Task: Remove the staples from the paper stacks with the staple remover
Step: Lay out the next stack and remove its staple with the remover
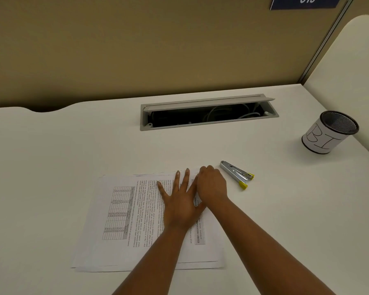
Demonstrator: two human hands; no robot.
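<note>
A stack of printed paper (124, 220) with text and a table lies on the white desk, turned sideways to me. My left hand (179, 199) rests flat on it, fingers spread. My right hand (211, 185) sits at the stack's far right corner with fingers curled down onto the paper; whether it pinches anything is hidden. The staple remover (237, 174), silver metal with yellow tips, lies on the desk just right of my right hand, untouched. No staple is visible.
A mesh pen cup (328, 133) with a white paper label stands at the far right. An open cable tray (209, 112) is set into the white desk (51, 156) behind the paper. A beige partition wall rises behind the desk.
</note>
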